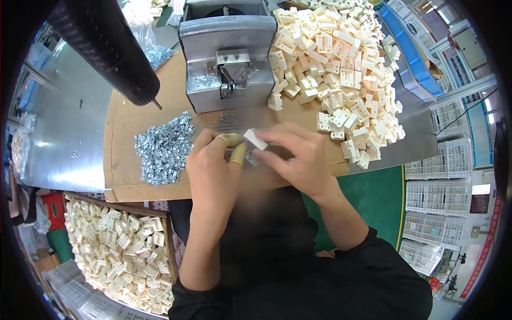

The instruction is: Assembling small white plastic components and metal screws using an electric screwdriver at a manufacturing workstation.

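Observation:
Between the fingertips of my right hand [296,154] is a small cream plastic block [255,139], held at a tilt above the cardboard. My left hand [213,162] meets it from the other side, with yellowish covers on its thumb and index finger. Those two fingers are pinched close to the block; whether they hold a small part is hidden. Left of my left hand lies a heap of small grey metal pieces [165,149]. Beyond my right hand a large pile of similar cream blocks [341,74] spreads over the table.
A grey metal machine [229,64] with a notched front stands beyond my hands. A black power screwdriver [114,53] hangs at upper left, its bit pointing down. Cardboard [122,144] covers the worktop. A crate of cream blocks [117,245] sits at lower left; a blue bin [410,58] stands far right.

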{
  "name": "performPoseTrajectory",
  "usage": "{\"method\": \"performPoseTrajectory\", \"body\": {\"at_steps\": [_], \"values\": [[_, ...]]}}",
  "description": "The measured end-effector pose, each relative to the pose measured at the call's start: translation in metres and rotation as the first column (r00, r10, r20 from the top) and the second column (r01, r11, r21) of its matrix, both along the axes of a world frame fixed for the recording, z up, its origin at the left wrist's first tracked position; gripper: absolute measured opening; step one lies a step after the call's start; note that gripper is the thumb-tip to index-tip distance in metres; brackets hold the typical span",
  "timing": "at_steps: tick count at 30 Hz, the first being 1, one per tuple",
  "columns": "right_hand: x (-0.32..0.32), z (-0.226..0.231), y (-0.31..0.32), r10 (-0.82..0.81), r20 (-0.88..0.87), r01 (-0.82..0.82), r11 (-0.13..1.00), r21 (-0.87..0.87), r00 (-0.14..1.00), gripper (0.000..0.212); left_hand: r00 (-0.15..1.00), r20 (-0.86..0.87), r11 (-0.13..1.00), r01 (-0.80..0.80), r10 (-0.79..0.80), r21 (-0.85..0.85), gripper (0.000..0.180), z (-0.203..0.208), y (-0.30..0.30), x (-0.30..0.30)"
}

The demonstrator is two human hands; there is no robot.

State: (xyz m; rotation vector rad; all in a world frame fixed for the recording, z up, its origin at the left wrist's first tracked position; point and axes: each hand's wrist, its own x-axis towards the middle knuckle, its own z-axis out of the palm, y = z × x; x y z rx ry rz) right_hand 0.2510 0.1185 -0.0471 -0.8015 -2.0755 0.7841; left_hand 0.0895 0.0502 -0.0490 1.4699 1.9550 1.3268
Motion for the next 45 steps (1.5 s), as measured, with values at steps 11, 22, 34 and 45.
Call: {"method": "performPoseTrajectory", "body": {"at_steps": [11, 22, 34, 45], "values": [[-0.006, -0.002, 0.001, 0.122, 0.141, -0.169, 0.900, 0.401, 0.982, 0.028, 0.947, -0.180, 0.960, 0.243, -0.266, -0.141, 0.032, 0.021, -0.014, -0.029], [-0.092, 0.097, 0.050, 0.188, -0.649, -0.118, 0.982, 0.150, 0.737, 0.038, 0.931, -0.332, 0.988, 0.156, -0.152, -0.014, 0.067, 0.010, -0.013, -0.006], [-0.099, 0.128, 0.076, 0.008, -0.836, -0.355, 0.908, -0.224, 0.549, 0.065, 0.877, -0.392, 0.958, 0.281, -0.278, -0.050, 0.072, 0.007, -0.004, -0.021], [-0.100, 0.079, 0.101, 0.024, -0.817, -0.189, 0.976, -0.104, 0.576, 0.072, 0.899, -0.363, 0.967, 0.256, -0.245, -0.018, 0.047, 0.008, 0.000, -0.014]]}}
